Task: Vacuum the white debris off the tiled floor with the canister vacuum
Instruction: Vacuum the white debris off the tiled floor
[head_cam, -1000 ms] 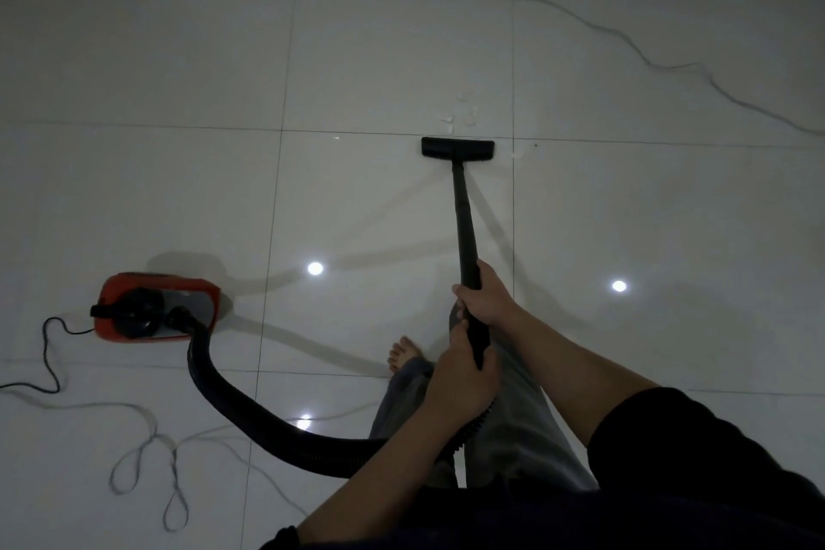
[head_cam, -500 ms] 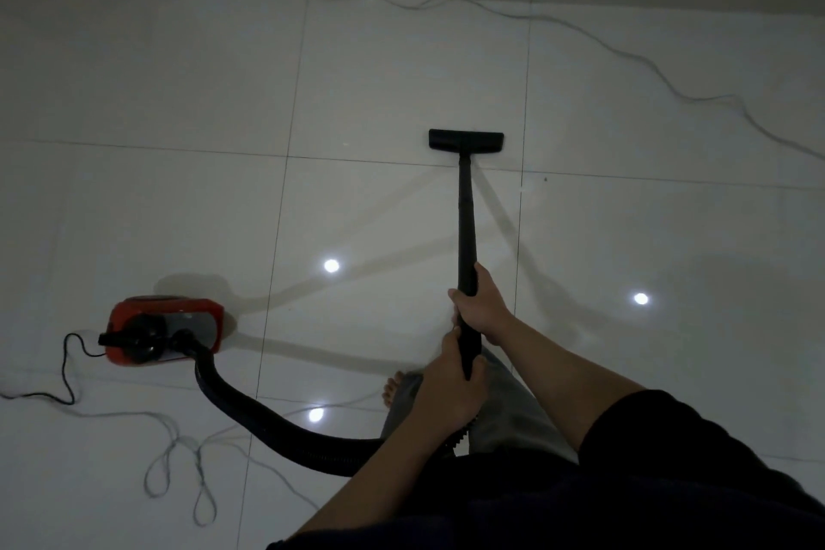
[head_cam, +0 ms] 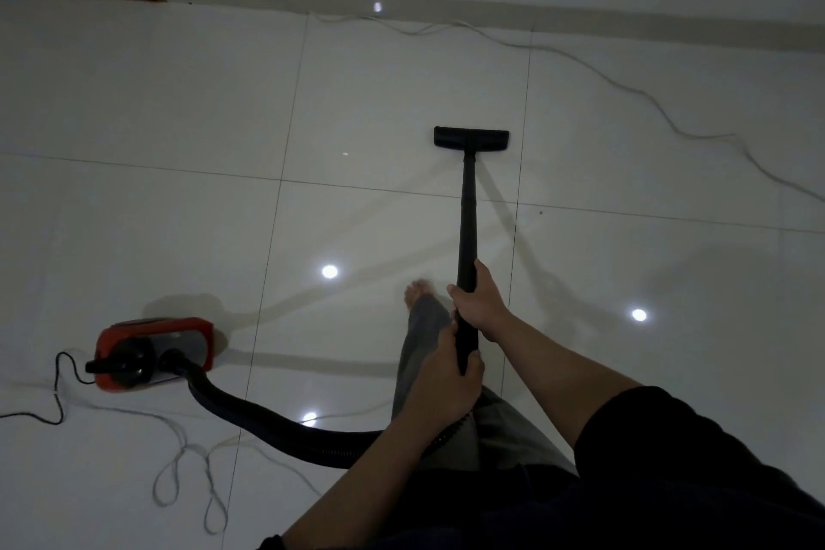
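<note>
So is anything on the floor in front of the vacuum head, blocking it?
Nothing visible does. The tile ahead of the floor nozzle looks bare up to the pale cord near the wall, and no white debris shows there now.

Both hands gripping — right hand [head_cam: 480, 304] ahead; left hand [head_cam: 446, 389] seemingly rearmost.

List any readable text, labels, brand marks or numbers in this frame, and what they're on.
None can be read.
Red vacuum: no brand or label shows on its top; the picture is too dim and small to tell any marking.
Black wand and floor head: plain black, no print seen.
Tiled floor and cords: no writing.
</note>
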The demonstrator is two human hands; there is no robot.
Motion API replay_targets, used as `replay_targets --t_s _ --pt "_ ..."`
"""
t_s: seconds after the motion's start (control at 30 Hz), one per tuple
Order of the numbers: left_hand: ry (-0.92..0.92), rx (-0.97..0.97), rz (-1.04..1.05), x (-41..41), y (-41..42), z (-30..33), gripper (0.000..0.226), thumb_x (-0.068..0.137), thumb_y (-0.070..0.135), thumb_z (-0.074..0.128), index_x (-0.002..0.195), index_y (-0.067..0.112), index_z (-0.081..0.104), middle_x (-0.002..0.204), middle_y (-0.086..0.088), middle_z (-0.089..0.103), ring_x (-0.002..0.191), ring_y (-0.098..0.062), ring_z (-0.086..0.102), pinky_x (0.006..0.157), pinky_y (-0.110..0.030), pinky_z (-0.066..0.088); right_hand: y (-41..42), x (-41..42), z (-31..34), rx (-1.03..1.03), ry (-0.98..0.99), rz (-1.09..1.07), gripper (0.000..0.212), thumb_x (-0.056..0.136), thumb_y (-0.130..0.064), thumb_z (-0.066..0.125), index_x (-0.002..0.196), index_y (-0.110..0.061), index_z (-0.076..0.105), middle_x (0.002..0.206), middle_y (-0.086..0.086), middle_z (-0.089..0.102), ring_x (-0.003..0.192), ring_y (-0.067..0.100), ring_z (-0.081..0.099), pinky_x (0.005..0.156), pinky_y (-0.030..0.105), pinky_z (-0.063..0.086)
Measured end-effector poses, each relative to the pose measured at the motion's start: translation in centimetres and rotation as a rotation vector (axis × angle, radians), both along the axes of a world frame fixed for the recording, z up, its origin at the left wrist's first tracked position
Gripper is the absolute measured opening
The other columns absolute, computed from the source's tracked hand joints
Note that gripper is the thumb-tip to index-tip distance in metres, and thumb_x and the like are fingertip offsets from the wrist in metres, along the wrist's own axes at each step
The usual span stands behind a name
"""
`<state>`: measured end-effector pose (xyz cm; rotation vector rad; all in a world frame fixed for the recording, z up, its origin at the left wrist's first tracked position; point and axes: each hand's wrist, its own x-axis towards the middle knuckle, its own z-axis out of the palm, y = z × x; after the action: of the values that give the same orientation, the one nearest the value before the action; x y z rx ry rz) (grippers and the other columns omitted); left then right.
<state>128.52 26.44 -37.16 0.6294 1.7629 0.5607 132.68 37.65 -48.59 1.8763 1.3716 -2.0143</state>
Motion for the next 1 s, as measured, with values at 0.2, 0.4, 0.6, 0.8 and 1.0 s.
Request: replay_targets --t_s 0.2,0.4,0.6,0.8,1.0 --pt "0.014 0.009 -0.010 -2.2 5.2 -0.5 0.043 0.097 0.022 0.043 0.138 0.014 0.030 0.095 0.002 0.060 0.071 -0.005 0.057 0.065 -0.021 0.047 5.3 -2.0 0.3 -0.007 0.025 -0.026 0.059 0.096 -0.004 0.057 0.147 -0.010 0.027 0.085 0.002 0.054 0.059 0.011 0.057 0.047 0.021 0.050" --pt "0.036 0.004 -0.011 -5.6 11.0 -1.1 0.040 0.097 0.021 0.044 0.135 0.010 0.034 0.083 0.009 0.057 0.060 0.003 0.053 0.052 -0.007 0.042 11.2 -5.8 -0.3 0.028 -0.003 0.011 0.067 0.092 -0.012 0.061 0.149 -0.013 0.027 0.095 0.004 0.055 0.077 0.022 0.058 0.086 0.046 0.055" --pt "0.060 -0.001 -0.024 -8.9 16.2 -1.1 0.046 0.097 0.023 0.043 0.139 0.010 0.030 0.115 -0.010 0.062 0.084 -0.014 0.059 0.059 -0.008 0.038 16.5 -9.1 0.0 -0.020 -0.005 -0.007 0.068 0.095 -0.012 0.059 0.153 -0.017 0.022 0.095 0.006 0.055 0.060 0.017 0.059 0.061 0.032 0.056" --pt "0.055 -0.006 -0.030 -11.3 20.0 -1.5 0.038 0.091 0.034 0.042 0.124 0.017 0.040 0.098 -0.010 0.062 0.088 -0.024 0.059 0.072 -0.030 0.047 20.4 -11.3 -0.2 -0.036 -0.002 -0.050 0.072 0.096 -0.010 0.058 0.155 -0.021 0.019 0.095 0.008 0.054 0.057 0.017 0.058 0.057 0.030 0.052" --pt "0.051 -0.026 -0.050 -12.9 22.9 -1.8 0.051 0.094 0.035 0.042 0.140 0.017 0.029 0.108 -0.008 0.065 0.087 -0.022 0.063 0.077 -0.034 0.052 23.4 -12.8 -0.6 -0.021 -0.009 -0.074 0.068 0.095 -0.011 0.060 0.152 -0.021 0.024 0.100 0.012 0.055 0.058 0.019 0.059 0.058 0.030 0.054"
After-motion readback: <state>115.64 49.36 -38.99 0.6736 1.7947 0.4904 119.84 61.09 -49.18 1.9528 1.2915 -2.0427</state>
